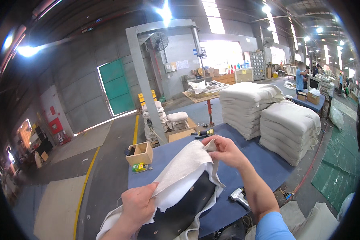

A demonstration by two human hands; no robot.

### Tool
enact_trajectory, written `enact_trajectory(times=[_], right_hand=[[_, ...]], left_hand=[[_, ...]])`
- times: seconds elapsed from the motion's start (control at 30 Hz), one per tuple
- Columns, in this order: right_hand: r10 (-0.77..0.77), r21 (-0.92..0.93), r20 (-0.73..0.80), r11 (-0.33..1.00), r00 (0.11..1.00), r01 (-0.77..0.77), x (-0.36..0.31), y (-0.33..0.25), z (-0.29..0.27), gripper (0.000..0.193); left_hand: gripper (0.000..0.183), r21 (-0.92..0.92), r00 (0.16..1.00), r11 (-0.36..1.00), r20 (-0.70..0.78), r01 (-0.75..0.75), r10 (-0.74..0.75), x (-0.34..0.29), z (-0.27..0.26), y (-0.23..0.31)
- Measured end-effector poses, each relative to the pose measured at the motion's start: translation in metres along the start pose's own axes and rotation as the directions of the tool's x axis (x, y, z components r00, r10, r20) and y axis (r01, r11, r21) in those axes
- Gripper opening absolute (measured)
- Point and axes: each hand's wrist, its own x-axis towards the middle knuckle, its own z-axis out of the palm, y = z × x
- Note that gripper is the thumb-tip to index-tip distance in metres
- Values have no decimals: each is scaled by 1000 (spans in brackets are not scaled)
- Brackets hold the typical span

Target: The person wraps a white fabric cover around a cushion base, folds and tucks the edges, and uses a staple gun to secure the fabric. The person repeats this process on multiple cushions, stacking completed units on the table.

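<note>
A seat cushion lies in front of me with its black underside panel (180, 208) up. Beige fabric (184, 160) wraps its edge, and white padding (184, 190) shows between fabric and panel. My left hand (138, 204) is closed on the fabric's near left edge. At the far corner, my right hand (226, 152) pinches a fold of the same fabric between thumb and fingers. A silver air staple gun (240, 198) rests on the blue table (244, 160), right of the cushion and below my right forearm.
Two stacks of covered cushions, a taller one (244, 104) and a nearer one (290, 128), stand at the table's right. A wooden box (140, 155) and a green-yellow carton (139, 167) sit at the left edge. Tools (204, 133) lie beyond the cushion. A red hose (308, 172) trails on the floor.
</note>
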Motion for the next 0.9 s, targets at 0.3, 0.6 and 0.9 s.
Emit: enact_trajectory(times=[0.3, 0.6, 0.9], right_hand=[[47, -68, -171, 996, 984, -59, -71, -20, 36, 12], [486, 228, 280, 804, 828, -549, -42, -55, 110, 51], [598, 552, 79, 640, 798, -534, -17, -48, 105, 48]], left_hand=[[28, -54, 984, 987, -88, 153, -157, 10, 7, -20], [13, -135, 980, 976, -83, 171, -183, 24, 24, -1], [12, 1, 990, 997, -121, -73, 72, 30, 30, -4]])
